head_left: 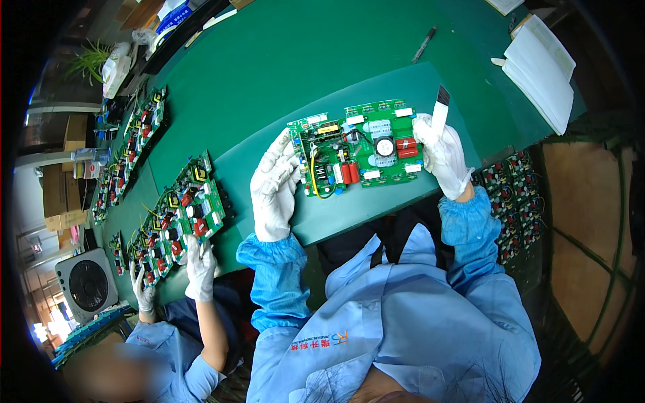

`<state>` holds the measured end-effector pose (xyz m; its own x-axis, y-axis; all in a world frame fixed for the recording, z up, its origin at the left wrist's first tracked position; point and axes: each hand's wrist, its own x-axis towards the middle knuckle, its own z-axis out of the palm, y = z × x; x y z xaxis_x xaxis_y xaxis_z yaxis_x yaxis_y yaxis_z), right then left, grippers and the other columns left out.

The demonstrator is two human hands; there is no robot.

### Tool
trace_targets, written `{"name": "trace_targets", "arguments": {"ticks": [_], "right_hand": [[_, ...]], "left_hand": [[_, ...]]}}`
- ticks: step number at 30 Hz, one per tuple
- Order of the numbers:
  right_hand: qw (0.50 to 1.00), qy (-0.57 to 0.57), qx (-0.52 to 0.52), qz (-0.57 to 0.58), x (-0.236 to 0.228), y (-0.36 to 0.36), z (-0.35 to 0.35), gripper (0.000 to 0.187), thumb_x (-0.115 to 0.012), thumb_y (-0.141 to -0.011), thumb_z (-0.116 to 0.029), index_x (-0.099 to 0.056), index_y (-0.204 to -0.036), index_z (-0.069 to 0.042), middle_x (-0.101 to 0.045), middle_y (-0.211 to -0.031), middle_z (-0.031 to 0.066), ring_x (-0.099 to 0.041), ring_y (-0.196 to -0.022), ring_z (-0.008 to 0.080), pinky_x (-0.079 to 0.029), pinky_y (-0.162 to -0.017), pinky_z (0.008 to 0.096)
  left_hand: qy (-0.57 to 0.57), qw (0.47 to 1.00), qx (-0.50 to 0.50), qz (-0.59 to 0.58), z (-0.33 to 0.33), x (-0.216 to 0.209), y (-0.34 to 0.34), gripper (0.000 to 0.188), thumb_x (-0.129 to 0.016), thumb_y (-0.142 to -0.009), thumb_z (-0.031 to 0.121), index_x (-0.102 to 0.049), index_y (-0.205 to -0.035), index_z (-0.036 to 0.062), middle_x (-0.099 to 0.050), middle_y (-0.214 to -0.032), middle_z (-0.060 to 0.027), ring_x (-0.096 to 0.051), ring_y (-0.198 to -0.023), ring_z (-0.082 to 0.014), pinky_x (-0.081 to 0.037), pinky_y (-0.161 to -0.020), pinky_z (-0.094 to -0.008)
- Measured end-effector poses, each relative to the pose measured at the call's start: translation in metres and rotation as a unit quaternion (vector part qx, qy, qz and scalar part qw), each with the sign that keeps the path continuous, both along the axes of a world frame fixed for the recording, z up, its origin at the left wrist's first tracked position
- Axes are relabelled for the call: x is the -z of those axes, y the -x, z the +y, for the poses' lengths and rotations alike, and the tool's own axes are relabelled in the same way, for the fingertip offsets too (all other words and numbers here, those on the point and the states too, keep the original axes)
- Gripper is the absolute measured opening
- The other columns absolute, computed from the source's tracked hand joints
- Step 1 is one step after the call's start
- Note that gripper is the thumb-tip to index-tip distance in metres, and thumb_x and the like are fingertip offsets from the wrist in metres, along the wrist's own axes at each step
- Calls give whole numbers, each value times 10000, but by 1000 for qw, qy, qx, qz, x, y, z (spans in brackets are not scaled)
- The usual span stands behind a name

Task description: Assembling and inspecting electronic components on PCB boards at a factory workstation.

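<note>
In front of me, above the table's near edge, is a green circuit board [369, 161] carrying red blocks, a round white-topped part, white rectangular parts and a yellow wire. My left hand [277, 185], in a white glove, grips its left edge. At the opposite edge my right hand [445, 156], gloved too, has its fingers closed on the board. A flat white strip with a dark end [441, 111] sticks up from the right hand; how it is held there is hidden.
A black pen [424, 44] and open white papers [539, 70] lie on the green table [302, 54]. To my left, a co-worker's gloved hands [200, 267] touch boards [178, 221]; more boards [134, 151] stand beyond. Several boards [514, 201] are stacked at my right.
</note>
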<state>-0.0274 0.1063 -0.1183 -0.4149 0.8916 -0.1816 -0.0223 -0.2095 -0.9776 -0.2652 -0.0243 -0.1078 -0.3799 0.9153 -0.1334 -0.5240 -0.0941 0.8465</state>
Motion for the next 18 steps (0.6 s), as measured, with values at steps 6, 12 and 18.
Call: {"name": "trace_targets", "arguments": {"ticks": [6,12,18], "right_hand": [[999,-26,-3,43,5,-6,2,285,-530,-912,-352,-516,-792,-94,-397,-608,-66,-340,-493,16,-233,-427,195],[996,25,14,87,5,-5,3,305,-527,-918,-352,-572,-924,-50,-423,-637,-63,-343,-509,18,-241,-436,196],[997,21,-4,69,5,-9,7,298,-515,-920,-314,-578,-964,-25,-451,-661,-53,-366,-535,21,-261,-448,201]], "left_hand": [[-12,998,2,67,1,8,2,591,-532,-854,74,-288,-1374,-66,-463,-1311,-170,-508,-1149,-203,-423,-951,-308],[48,859,-128,494,17,18,-14,741,-566,-820,-40,-177,-1444,47,-224,-1475,-172,-305,-1332,-305,-285,-1081,-387],[7,748,-126,652,22,17,-16,896,-708,-728,35,-182,-1451,93,-145,-1500,-192,-240,-1363,-329,-284,-1080,-380]]}}
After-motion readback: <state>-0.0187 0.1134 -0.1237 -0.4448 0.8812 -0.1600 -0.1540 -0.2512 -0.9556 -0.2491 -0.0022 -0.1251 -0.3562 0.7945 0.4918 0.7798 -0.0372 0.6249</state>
